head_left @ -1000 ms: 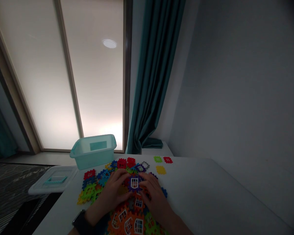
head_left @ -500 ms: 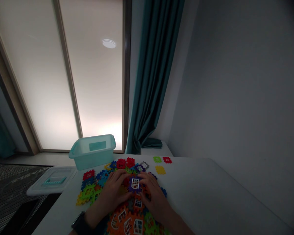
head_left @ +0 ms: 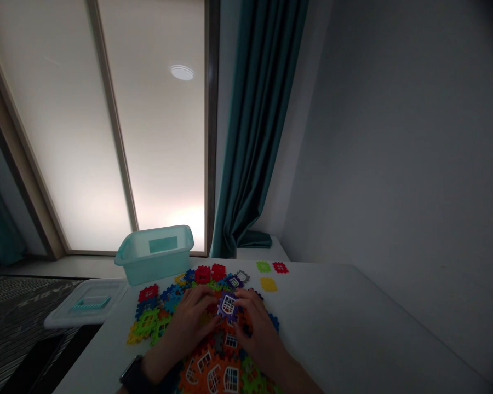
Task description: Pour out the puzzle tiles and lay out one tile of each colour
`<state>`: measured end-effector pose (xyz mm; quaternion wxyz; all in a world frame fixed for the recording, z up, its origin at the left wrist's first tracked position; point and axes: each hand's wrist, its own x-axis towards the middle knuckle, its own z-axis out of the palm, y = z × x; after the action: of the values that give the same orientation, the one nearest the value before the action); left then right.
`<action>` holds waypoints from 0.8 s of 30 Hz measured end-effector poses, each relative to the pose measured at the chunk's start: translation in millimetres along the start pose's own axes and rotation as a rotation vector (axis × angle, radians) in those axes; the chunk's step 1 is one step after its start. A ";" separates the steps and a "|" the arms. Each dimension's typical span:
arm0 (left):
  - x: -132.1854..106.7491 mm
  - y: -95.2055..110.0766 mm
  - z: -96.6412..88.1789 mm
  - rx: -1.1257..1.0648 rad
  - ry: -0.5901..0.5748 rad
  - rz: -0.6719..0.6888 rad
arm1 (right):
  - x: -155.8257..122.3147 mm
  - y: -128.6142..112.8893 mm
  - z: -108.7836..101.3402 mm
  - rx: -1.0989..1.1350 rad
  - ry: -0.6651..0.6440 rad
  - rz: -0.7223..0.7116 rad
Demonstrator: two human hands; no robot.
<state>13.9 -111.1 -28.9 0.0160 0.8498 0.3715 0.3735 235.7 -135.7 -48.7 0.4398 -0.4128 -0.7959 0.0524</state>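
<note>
The purple interlocking plastic tile with a white window frame [head_left: 227,306] sits between my hands, tilted, above the middle of the heap of tiles. It feels light and stiff to me, the kind of thin moulded piece that won't bend much or break easily. Its toothed edges should give my fingertips something to catch, though the smooth face could slip. The notches along the rim look like the best place to take hold, and I'd leave the open window alone because its thin bars offer less to grip.

My right hand [head_left: 257,328] is curled in, with its fingers [head_left: 241,300] closed on the tile's right edge, gripping it. My left hand [head_left: 189,320] is curved in from the other side, its fingertips [head_left: 213,316] at the tile's lower left edge. In this dim light, I can't tell whether they grip it or only touch it.

Beneath my hands lies a crowded spread of interlocking plastic tiles: orange window tiles [head_left: 205,366] nearest me, red tiles [head_left: 202,274] beyond, and blue, green and yellow ones around them. All of it rests on a white table [head_left: 324,323]. Past the spread stands a translucent aqua plastic bin [head_left: 154,254], with its pale lid [head_left: 86,303] lying just to the left.
</note>
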 end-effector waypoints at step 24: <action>1.9 -7.0 -10.4 0.036 -0.078 0.062 | 5.8 -3.1 -17.2 0.003 -0.125 -0.098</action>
<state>3.8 -107.4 -22.3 0.0037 0.8748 0.3510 0.3339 245.0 -138.5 -33.1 0.3920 -0.3686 -0.8409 0.0577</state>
